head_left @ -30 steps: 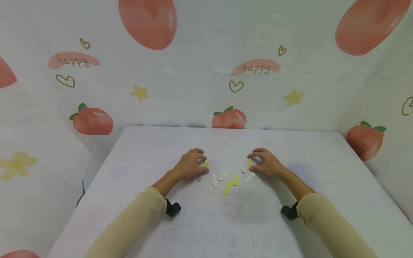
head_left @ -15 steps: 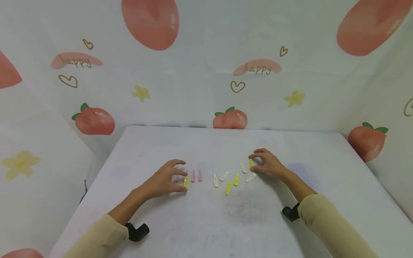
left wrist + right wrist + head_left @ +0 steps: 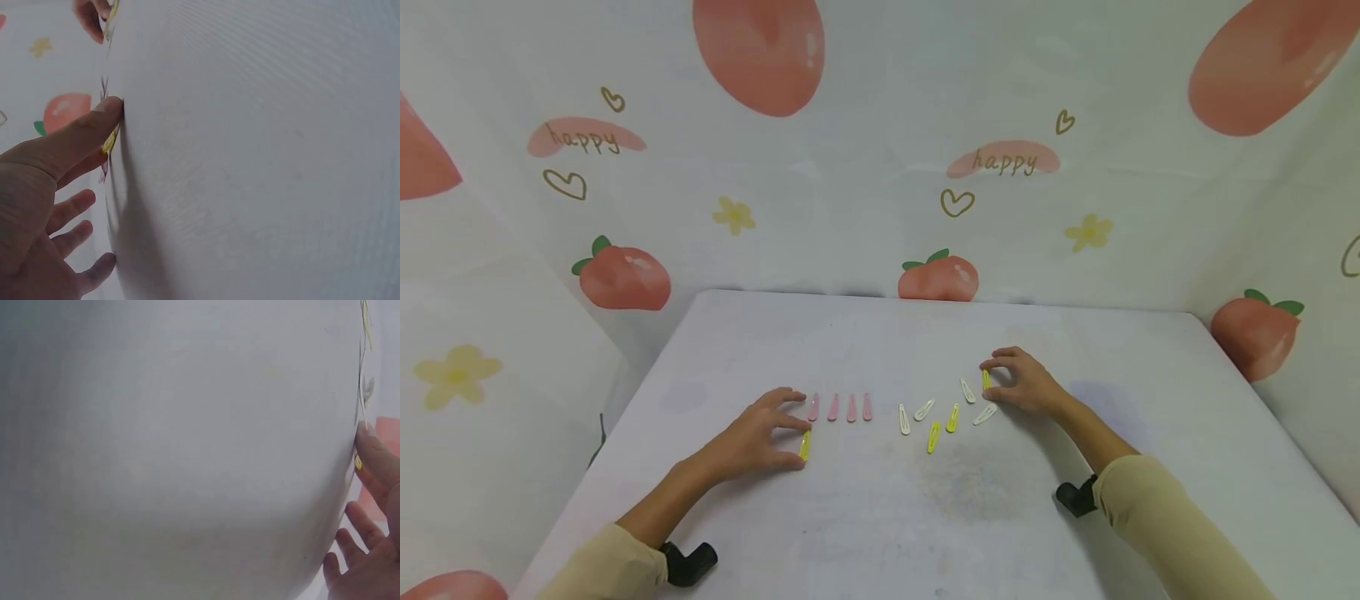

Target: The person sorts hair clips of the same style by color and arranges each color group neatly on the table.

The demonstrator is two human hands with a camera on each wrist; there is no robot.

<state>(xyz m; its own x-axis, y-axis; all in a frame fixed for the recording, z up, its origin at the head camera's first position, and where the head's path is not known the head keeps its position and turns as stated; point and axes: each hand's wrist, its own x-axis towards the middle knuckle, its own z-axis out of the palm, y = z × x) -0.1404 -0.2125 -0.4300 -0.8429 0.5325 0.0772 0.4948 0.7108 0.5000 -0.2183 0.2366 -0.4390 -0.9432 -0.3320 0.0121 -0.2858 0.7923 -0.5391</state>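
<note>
Between thumb and forefinger my left hand [image 3: 751,437] pinches a yellow hair clip [image 3: 805,446], close over the table and just in front of the leftmost pink hair clip [image 3: 813,407]. That pink clip belongs to a row of several, standing side by side. On the right, my right hand [image 3: 1024,380] holds another yellow hair clip [image 3: 987,379] between thumb and finger at the table surface. White clips lie close by it, one white clip [image 3: 985,414] right under the thumb. In the left wrist view the pinched yellow clip [image 3: 110,141] is partly hidden behind the thumb.
Between the hands lie a loose yellow clip [image 3: 933,437], a second yellow clip [image 3: 952,417] and several white clips, among them a slanted white clip [image 3: 923,409]. They rest on a white table [image 3: 865,533]. A printed cloth [image 3: 850,183] hangs behind its far edge.
My left hand has carried its yellow clip left and toward the near side, from beside the white clips to the front of the pink row, uncovering that row. The right hand stays in place.
</note>
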